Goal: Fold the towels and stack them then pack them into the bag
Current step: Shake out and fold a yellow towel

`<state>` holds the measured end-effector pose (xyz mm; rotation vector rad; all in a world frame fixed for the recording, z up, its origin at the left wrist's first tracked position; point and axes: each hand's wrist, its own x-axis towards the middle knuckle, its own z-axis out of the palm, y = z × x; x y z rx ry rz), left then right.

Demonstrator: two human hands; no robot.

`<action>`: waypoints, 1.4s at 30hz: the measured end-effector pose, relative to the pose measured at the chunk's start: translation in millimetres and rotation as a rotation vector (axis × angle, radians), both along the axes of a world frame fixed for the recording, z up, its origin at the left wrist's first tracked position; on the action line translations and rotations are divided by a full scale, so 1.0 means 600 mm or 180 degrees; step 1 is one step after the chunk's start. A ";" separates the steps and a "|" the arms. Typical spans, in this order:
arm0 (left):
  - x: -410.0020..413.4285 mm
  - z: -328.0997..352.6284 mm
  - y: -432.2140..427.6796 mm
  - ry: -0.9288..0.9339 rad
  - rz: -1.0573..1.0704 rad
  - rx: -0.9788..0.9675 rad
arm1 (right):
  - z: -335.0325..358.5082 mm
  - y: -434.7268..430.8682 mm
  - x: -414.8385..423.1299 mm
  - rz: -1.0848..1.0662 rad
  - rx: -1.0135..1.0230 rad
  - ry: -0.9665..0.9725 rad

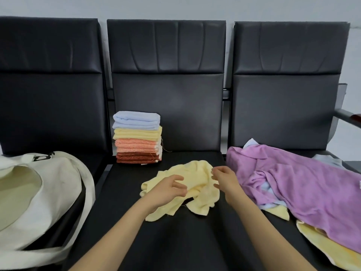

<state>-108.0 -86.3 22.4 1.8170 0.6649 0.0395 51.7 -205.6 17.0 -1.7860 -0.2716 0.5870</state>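
Note:
A crumpled pale yellow towel (197, 180) lies on the middle black seat (175, 241). My left hand (169, 189) rests over its left part with fingers loosely bent above the cloth. My right hand (224, 178) hovers at its right edge, fingers curved and spread; I cannot tell if either hand pinches the fabric. A neat stack of folded towels (137, 137), blue on top, then yellow, orange and brown, stands at the back left of that seat. A cream tote bag (39, 196) lies open on the left seat.
A heap of unfolded towels covers the right seat: a large purple one (304, 184) over light blue (269, 190) and yellow (320, 243) ones. Black seat backs (168, 75) rise behind. A metal armrest (345, 116) sticks out at the far right.

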 end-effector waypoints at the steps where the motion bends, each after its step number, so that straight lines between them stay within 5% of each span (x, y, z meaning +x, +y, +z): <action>1: -0.006 -0.011 0.007 0.0145 0.0042 0.0339 | -0.005 0.004 -0.008 0.0366 -0.0121 -0.0094; 4: -0.028 -0.046 0.028 0.0590 0.0049 0.1335 | -0.030 0.018 -0.035 0.1577 -0.0897 -0.0603; 7: -0.043 -0.071 0.042 0.0725 -0.0039 0.1510 | -0.059 0.028 -0.060 0.2246 -0.1590 -0.1326; 11: -0.041 -0.073 0.044 0.0807 -0.0080 0.1904 | -0.079 0.027 -0.068 0.2147 -0.1926 -0.2239; 16: -0.045 -0.081 0.059 0.0919 -0.0166 0.2339 | -0.089 0.024 -0.046 0.1830 -0.2136 -0.2547; 22: -0.046 -0.042 0.083 -0.0055 0.0913 0.1359 | -0.076 0.014 0.002 0.1545 -0.1986 -0.2479; 27: -0.046 -0.025 0.074 -0.0638 0.1083 0.0652 | -0.079 -0.008 0.003 0.2302 -0.1813 -0.2104; 33: -0.039 -0.003 0.049 -0.1007 0.0810 -0.0760 | -0.082 0.018 -0.025 0.1898 -0.2193 -0.3293; 38: -0.054 0.024 0.056 -0.0893 0.0383 -0.1062 | -0.038 0.014 -0.014 0.0912 -0.0381 -0.1529; 42: -0.070 0.021 0.075 0.0274 -0.0292 0.0150 | -0.010 -0.007 0.007 0.1244 -0.0211 -0.1415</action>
